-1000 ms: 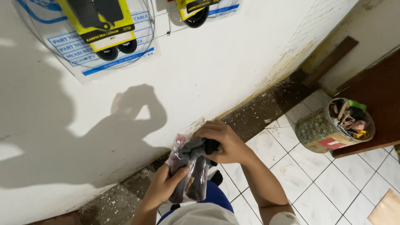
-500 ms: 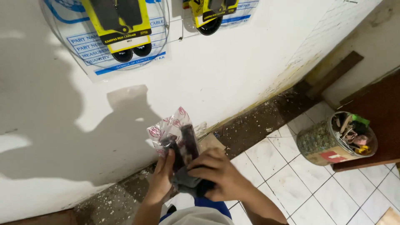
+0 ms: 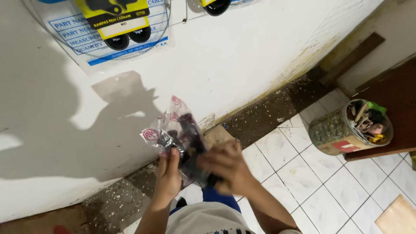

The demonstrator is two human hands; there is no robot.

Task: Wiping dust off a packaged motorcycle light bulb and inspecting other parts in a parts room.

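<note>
Clear crinkled plastic bag [image 3: 173, 130] holding dark parts sits above the white tiled floor [image 3: 329, 182], left hand [image 3: 168, 177] fingers clamped on it, right hand [image 3: 225, 167] closed around its lower end; thin film could tear, spilling parts onto the floor.

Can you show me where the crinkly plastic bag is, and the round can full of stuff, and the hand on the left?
plastic bag [image 3: 167, 128], head view, on its clear upper part.
round can [image 3: 331, 132], head view, on its speckled side wall.
left hand [image 3: 168, 175], head view, on the back of the hand.
</note>
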